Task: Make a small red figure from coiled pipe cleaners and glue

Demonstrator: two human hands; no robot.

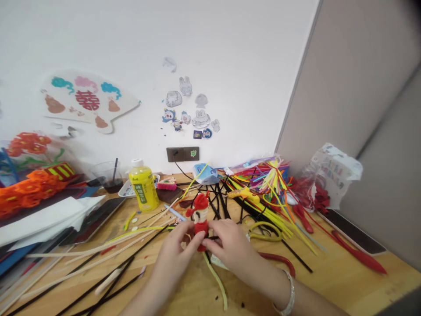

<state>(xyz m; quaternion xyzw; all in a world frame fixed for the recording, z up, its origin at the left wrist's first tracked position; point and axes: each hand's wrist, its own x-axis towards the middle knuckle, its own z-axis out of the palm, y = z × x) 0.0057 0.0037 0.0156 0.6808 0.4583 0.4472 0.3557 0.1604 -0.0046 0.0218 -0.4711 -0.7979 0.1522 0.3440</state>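
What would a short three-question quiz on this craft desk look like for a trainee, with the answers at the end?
1. Multiple choice: what are the left hand and right hand both holding? A) the red pipe-cleaner figure B) the yellow plastic bottle C) the red-handled pliers
2. True or false: the silver bangle is on the person's right wrist.
3. Fill in the blank: the cap of the yellow plastic bottle is ____.

Key: 1. A; 2. True; 3. white
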